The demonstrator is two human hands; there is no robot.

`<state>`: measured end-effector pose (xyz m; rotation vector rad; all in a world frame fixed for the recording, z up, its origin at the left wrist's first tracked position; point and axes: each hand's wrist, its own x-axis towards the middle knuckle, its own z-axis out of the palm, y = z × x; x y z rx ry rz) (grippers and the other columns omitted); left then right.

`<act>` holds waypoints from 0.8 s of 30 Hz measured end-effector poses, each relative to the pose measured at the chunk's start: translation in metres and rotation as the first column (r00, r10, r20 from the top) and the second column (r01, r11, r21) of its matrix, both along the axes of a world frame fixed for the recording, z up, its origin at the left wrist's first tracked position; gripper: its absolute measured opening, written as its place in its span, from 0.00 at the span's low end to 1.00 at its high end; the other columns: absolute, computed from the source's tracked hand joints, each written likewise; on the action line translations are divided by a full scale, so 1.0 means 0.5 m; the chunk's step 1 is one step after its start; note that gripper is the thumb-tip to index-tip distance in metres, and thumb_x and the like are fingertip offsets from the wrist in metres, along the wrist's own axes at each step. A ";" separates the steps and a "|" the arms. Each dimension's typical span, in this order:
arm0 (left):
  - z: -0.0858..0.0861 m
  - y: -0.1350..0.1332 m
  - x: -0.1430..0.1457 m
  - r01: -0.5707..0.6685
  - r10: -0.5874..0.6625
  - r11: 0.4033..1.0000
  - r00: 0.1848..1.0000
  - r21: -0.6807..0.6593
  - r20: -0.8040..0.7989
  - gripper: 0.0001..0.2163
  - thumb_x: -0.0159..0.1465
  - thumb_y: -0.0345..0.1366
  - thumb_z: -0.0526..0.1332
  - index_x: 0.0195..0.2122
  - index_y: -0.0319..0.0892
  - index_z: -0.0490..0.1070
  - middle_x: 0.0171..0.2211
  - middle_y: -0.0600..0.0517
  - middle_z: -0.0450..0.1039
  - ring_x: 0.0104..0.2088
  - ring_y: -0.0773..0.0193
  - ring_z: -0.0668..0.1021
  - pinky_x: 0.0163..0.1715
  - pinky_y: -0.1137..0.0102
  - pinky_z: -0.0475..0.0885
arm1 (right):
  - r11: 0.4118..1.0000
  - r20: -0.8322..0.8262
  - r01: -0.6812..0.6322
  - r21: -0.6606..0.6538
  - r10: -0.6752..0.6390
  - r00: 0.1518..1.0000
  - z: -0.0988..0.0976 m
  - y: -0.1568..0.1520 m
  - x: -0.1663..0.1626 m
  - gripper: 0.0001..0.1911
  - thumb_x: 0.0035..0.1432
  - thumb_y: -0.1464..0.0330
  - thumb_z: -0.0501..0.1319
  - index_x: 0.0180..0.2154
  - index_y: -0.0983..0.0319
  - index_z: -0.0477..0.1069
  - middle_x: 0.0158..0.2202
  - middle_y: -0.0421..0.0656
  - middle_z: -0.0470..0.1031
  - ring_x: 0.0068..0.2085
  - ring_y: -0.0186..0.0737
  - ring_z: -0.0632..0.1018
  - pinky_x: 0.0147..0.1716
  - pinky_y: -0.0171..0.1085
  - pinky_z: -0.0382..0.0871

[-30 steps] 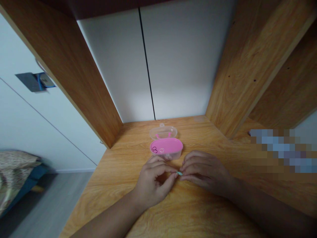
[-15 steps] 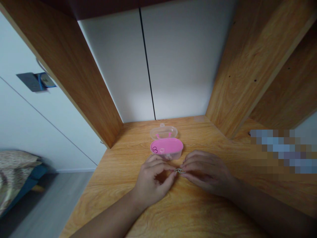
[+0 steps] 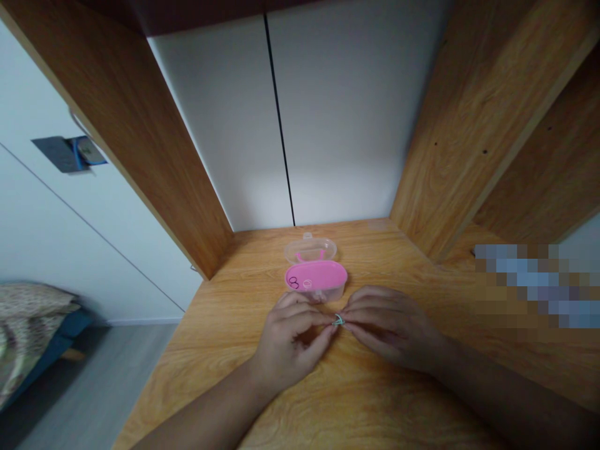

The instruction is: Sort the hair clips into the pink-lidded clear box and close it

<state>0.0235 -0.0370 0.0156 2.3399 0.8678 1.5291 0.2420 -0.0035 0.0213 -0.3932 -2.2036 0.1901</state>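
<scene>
My left hand (image 3: 289, 342) and my right hand (image 3: 391, 325) meet fingertip to fingertip over the wooden desk (image 3: 356, 400). Together they pinch a tiny pale green elastic band (image 3: 338, 320). Just beyond them stands a small oval pink box (image 3: 315, 281), open, its clear lid (image 3: 310, 250) folded back. Inside the box lie two dark little bands (image 3: 293, 282) and a pale one (image 3: 307, 284).
Wooden side panels (image 3: 140, 137) rise left and right of the desk, with a white back wall (image 3: 328, 112) behind. A blurred patch (image 3: 534, 287) lies on the desk at the right. A bed corner (image 3: 28, 331) and grey floor show at the lower left.
The band between my fingertips was stretched out a little half a second ago and is bunched up again now. Both hands have hardly shifted.
</scene>
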 end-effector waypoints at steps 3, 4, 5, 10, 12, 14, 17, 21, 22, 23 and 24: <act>-0.005 0.000 -0.001 0.007 -0.007 1.000 1.000 -0.007 -0.011 0.07 0.59 0.27 0.67 0.37 0.43 0.78 0.30 0.51 0.80 0.32 0.62 0.76 0.34 0.66 0.72 | 1.000 -0.004 -0.018 -0.014 0.018 1.000 0.000 -0.002 -0.002 0.10 0.59 0.75 0.64 0.44 0.60 0.73 0.34 0.42 0.80 0.34 0.36 0.79 0.34 0.35 0.73; -0.006 0.000 -0.001 0.008 -0.008 1.000 1.000 -0.008 -0.013 0.06 0.59 0.27 0.67 0.37 0.43 0.78 0.30 0.51 0.80 0.32 0.62 0.76 0.34 0.66 0.72 | 1.000 0.001 -0.022 -0.021 0.022 1.000 0.001 -0.002 -0.003 0.10 0.60 0.74 0.64 0.43 0.60 0.73 0.34 0.42 0.80 0.34 0.36 0.79 0.35 0.35 0.74; -0.007 0.000 -0.001 0.010 -0.010 1.000 1.000 -0.011 -0.016 0.06 0.59 0.27 0.67 0.36 0.43 0.78 0.30 0.51 0.80 0.32 0.62 0.76 0.34 0.66 0.72 | 0.999 0.007 -0.027 -0.030 0.027 1.000 0.001 -0.003 -0.003 0.09 0.60 0.74 0.64 0.43 0.60 0.73 0.34 0.43 0.80 0.34 0.36 0.79 0.35 0.35 0.74; -0.005 -0.001 -0.003 0.006 -0.009 0.999 0.999 -0.052 -0.053 0.04 0.59 0.28 0.66 0.35 0.42 0.77 0.29 0.50 0.79 0.32 0.61 0.75 0.34 0.65 0.72 | 0.998 0.003 -0.043 -0.052 0.043 0.999 -0.001 -0.004 -0.006 0.08 0.61 0.73 0.63 0.44 0.60 0.73 0.34 0.43 0.80 0.35 0.35 0.79 0.35 0.34 0.74; -0.004 -0.002 -0.003 0.005 -0.009 0.998 0.998 -0.068 -0.068 0.03 0.59 0.28 0.66 0.34 0.42 0.77 0.29 0.50 0.78 0.33 0.60 0.75 0.34 0.64 0.72 | 0.998 0.004 -0.044 -0.038 0.044 0.999 -0.004 -0.002 -0.006 0.10 0.62 0.73 0.64 0.46 0.60 0.73 0.35 0.42 0.79 0.36 0.35 0.78 0.35 0.33 0.74; -0.003 -0.003 -0.001 0.012 -0.018 0.997 0.997 -0.082 -0.076 0.03 0.60 0.29 0.65 0.34 0.42 0.77 0.28 0.49 0.78 0.33 0.60 0.75 0.34 0.64 0.72 | 0.999 0.020 -0.053 -0.008 0.053 0.998 -0.008 0.002 -0.006 0.11 0.63 0.73 0.63 0.48 0.60 0.72 0.36 0.43 0.79 0.36 0.35 0.78 0.36 0.33 0.74; -0.001 -0.004 0.001 0.019 -0.027 0.995 0.996 -0.097 -0.085 0.03 0.60 0.29 0.64 0.34 0.40 0.77 0.28 0.48 0.77 0.34 0.60 0.75 0.36 0.64 0.72 | 0.997 0.069 -0.072 0.031 0.070 0.995 -0.013 0.006 -0.005 0.09 0.64 0.74 0.61 0.46 0.61 0.73 0.35 0.43 0.80 0.37 0.35 0.77 0.36 0.34 0.73; 0.005 -0.007 0.002 0.037 -0.048 0.993 0.994 -0.108 -0.099 0.03 0.62 0.29 0.63 0.33 0.40 0.77 0.27 0.48 0.76 0.32 0.61 0.75 0.37 0.64 0.72 | 0.997 0.064 -0.082 0.011 0.082 0.995 -0.010 0.003 -0.003 0.06 0.62 0.74 0.62 0.42 0.61 0.74 0.35 0.42 0.80 0.36 0.35 0.78 0.36 0.35 0.73; 0.006 -0.008 0.001 0.042 -0.053 0.993 0.994 -0.109 -0.099 0.03 0.62 0.29 0.63 0.33 0.40 0.77 0.27 0.48 0.76 0.32 0.61 0.75 0.37 0.64 0.72 | 0.996 0.054 -0.085 0.001 0.084 0.995 -0.008 0.002 -0.003 0.06 0.62 0.74 0.62 0.42 0.60 0.74 0.36 0.42 0.81 0.36 0.35 0.78 0.37 0.35 0.73; 0.007 -0.008 0.001 0.044 -0.055 0.993 0.994 -0.111 -0.096 0.03 0.62 0.29 0.63 0.33 0.40 0.77 0.27 0.48 0.77 0.32 0.61 0.75 0.37 0.64 0.72 | 0.996 0.046 -0.084 -0.008 0.084 0.995 -0.005 0.000 -0.004 0.07 0.62 0.74 0.63 0.42 0.60 0.74 0.36 0.42 0.81 0.37 0.34 0.79 0.38 0.35 0.74; 0.008 -0.008 0.001 0.043 -0.053 0.993 0.994 -0.111 -0.094 0.03 0.62 0.29 0.63 0.33 0.40 0.77 0.27 0.48 0.77 0.32 0.61 0.75 0.37 0.64 0.72 | 0.996 0.037 -0.083 -0.014 0.083 0.996 -0.003 -0.001 -0.004 0.07 0.62 0.74 0.63 0.43 0.60 0.73 0.37 0.41 0.81 0.37 0.34 0.79 0.38 0.35 0.74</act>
